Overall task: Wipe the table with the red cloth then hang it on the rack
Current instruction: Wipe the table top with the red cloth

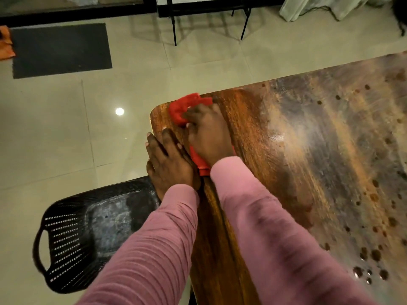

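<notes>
My right hand is bunched on the red cloth, fingers curled into it and palm pressing it down at the near-left corner of the table. The grip probably keeps the wad from sliding out as I scrub. My left hand lies flat on the table edge just beside it, fingers straight and holding nothing, likely to brace me. The cloth pokes out ahead of and behind the right hand. The wood top looks streaky, with a pale smear mid-table and dark spots toward the right, so there's plenty left to wipe. A black plastic chair sits below the edge, with a dark mat on the tiled floor. Thin black metal legs stand far off; I can't tell if they're the rack.
</notes>
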